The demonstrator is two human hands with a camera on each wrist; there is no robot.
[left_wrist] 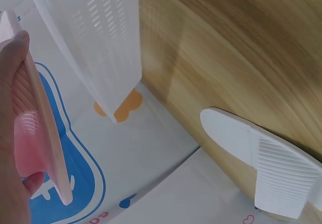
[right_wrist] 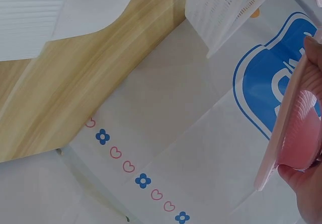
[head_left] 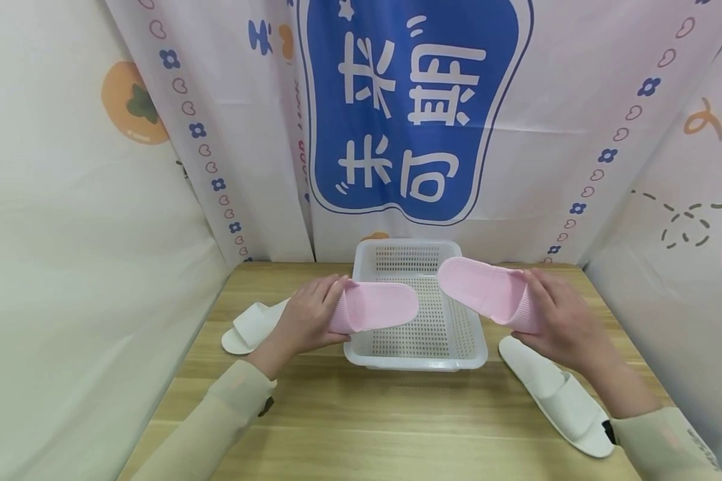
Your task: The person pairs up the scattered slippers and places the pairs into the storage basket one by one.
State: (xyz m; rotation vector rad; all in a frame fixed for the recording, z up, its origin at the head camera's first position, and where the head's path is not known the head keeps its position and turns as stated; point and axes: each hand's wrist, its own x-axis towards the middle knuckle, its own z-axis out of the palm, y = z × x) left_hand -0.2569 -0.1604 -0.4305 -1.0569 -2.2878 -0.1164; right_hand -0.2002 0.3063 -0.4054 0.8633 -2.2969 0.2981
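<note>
My left hand (head_left: 313, 314) grips a pink slipper (head_left: 385, 306) by its strap end, the sole reaching over the left part of a white plastic basket (head_left: 421, 364). In my right hand (head_left: 562, 321) is a second pink slipper (head_left: 481, 287), held across the strap with its other end over the basket's right side. The wrist views show thumb and fingers wrapped on each slipper's edges, as with the left slipper (left_wrist: 45, 128) and the right slipper (right_wrist: 289, 118). Both slippers are raised above the basket, which has a perforated floor and walls.
One white slipper (head_left: 253, 329) lies on the wooden table (head_left: 361, 427) left of the basket, partly behind my left forearm. Another white slipper (head_left: 553, 394) lies at the right, beneath my right arm. A printed curtain (head_left: 265, 133) hangs behind the table; white cloth walls flank both sides.
</note>
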